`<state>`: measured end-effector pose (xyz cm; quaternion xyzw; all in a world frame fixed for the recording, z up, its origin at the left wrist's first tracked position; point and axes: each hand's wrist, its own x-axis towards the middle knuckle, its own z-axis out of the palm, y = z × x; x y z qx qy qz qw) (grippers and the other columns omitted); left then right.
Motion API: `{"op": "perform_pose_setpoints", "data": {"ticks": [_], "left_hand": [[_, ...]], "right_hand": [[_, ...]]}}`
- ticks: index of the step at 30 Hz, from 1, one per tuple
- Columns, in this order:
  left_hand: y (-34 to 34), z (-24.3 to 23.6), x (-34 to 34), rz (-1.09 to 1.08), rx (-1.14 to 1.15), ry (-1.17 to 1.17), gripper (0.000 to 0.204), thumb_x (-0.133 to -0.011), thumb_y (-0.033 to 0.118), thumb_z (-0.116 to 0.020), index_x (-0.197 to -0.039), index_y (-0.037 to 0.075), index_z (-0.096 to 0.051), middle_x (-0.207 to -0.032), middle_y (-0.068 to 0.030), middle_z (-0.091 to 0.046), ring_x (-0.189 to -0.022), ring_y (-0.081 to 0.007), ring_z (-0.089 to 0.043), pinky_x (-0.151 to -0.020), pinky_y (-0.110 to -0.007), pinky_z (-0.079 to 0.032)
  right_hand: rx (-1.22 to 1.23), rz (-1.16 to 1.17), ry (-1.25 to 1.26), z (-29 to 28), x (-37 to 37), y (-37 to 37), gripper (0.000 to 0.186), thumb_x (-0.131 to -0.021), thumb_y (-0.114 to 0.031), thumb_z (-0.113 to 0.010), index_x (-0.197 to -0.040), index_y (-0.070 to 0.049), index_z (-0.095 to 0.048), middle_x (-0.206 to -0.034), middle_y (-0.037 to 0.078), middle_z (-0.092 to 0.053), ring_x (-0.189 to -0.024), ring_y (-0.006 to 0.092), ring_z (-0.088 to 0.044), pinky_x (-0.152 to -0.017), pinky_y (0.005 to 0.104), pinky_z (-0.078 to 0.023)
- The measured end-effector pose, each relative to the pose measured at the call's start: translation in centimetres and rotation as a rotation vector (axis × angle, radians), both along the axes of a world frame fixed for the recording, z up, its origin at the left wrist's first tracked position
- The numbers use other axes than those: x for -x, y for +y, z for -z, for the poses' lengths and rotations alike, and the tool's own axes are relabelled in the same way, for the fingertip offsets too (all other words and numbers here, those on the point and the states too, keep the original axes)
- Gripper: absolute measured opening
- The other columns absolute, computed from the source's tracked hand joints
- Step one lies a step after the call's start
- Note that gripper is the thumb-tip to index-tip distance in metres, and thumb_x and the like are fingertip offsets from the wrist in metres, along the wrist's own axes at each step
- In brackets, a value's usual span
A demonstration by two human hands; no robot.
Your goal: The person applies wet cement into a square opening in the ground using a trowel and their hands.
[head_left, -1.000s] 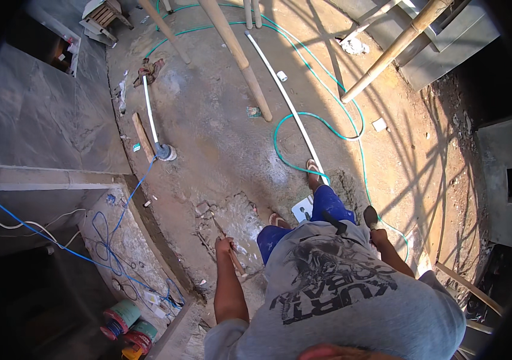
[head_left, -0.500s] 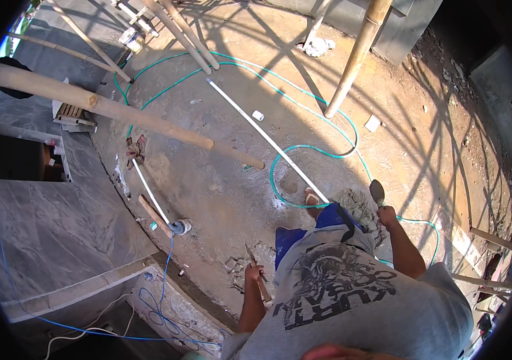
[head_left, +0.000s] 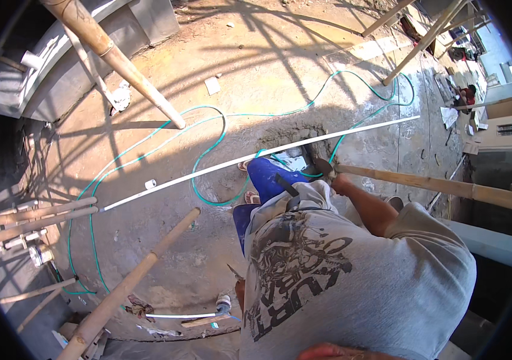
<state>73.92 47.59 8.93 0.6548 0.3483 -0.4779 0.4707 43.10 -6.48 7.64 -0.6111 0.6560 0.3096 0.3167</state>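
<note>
Grey fabric is filling the lower right, where the camera wearer's shirt (head_left: 364,264) is carrying a dark printed drawing and large block lettering; no other writing is showing clearly. The right hand (head_left: 340,183) is gripping the handle of a trowel (head_left: 323,165), its fingers curled closed. The trowel is sitting right of the blue shorts (head_left: 271,177), near a pale flat piece (head_left: 295,162) on the ground, its dark rounded blade pointing up and left, its long axis running diagonally back to the hand. Lower down, the left hand (head_left: 240,289) is holding a thin pointed tool (head_left: 234,272), tip aiming up and left, though the shirt is hiding part of that hand. Beyond the knees, a long white pipe (head_left: 382,124) is slanting across the floor, rising to the right and passing a rough patch (head_left: 313,129). A green hose (head_left: 91,234) is looping around it. One bamboo pole (head_left: 430,182) is reaching in from the right, ending visually beside the right hand; whether they are touching cannot be told. Another pole (head_left: 142,272) is crossing the lower left, and a thicker one (head_left: 118,59) is leaning at the upper left.
</note>
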Motion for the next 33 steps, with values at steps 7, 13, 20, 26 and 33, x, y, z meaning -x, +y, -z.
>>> {"op": "perform_pose_setpoints", "data": {"ticks": [7,13,20,26,33], "left_hand": [[0.3,-0.6,-13.6,0.19,0.053,-0.05,0.035,-0.08,-0.006,-0.059,-0.109,0.008,-0.045,-0.072,-0.0092,-0.054,-0.052,-0.0206,-0.054,-0.045,-0.038,-0.05],[-5.0,1.7,-21.6,0.405,0.005,0.031,0.04,-0.083,-0.007,-0.053,-0.117,0.01,-0.043,-0.068,-0.0091,-0.051,-0.051,-0.0225,-0.052,-0.045,-0.039,-0.049],[-11.6,3.7,-23.5,1.182,0.486,-0.3,0.056,-0.082,-0.008,-0.054,-0.133,0.008,-0.04,-0.071,-0.0101,-0.052,-0.053,-0.0225,-0.054,-0.048,-0.037,-0.049],[-16.2,5.4,-21.2,0.959,0.205,0.0,0.048,-0.08,-0.008,-0.056,-0.123,0.009,-0.046,-0.073,-0.0081,-0.053,-0.054,-0.0197,-0.052,-0.047,-0.035,-0.047],[-23.0,0.5,-14.6,1.449,-0.08,-0.034,0.04,-0.08,-0.01,-0.056,-0.116,0.005,-0.048,-0.08,-0.0101,-0.057,-0.057,-0.0191,-0.055,-0.046,-0.035,-0.048]], "right_hand": [[-0.158,0.248,0.148,-0.2,11.0,14.5,0.023,-0.087,-0.016,-0.056,-0.088,0.002,-0.071,-0.077,0.014,-0.073,-0.066,0.0227,-0.072,-0.06,0.0389,-0.058],[-0.18,0.563,0.068,-2.3,7.2,16.3,0.025,-0.085,-0.023,-0.071,-0.082,0.002,-0.071,-0.07,0.012,-0.068,-0.053,0.0214,-0.065,-0.05,0.0378,-0.052],[-0.045,0.654,-0.078,-5.0,2.1,15.8,0.028,-0.082,-0.023,-0.061,-0.087,0.002,-0.074,-0.076,0.019,-0.071,-0.064,0.0282,-0.071,-0.059,0.0409,-0.057],[0.209,0.728,-0.178,-5.2,2.6,18.9,0.038,-0.081,-0.032,-0.071,-0.092,0.005,-0.072,-0.093,0.026,-0.071,-0.09,0.0374,-0.072,-0.079,0.0463,-0.056],[0.194,1.48,-0.48,-2.9,7.4,28.5,0.028,-0.085,-0.026,-0.073,-0.09,0.001,-0.069,-0.085,0.016,-0.07,-0.076,0.0257,-0.069,-0.061,0.0393,-0.055]]}}
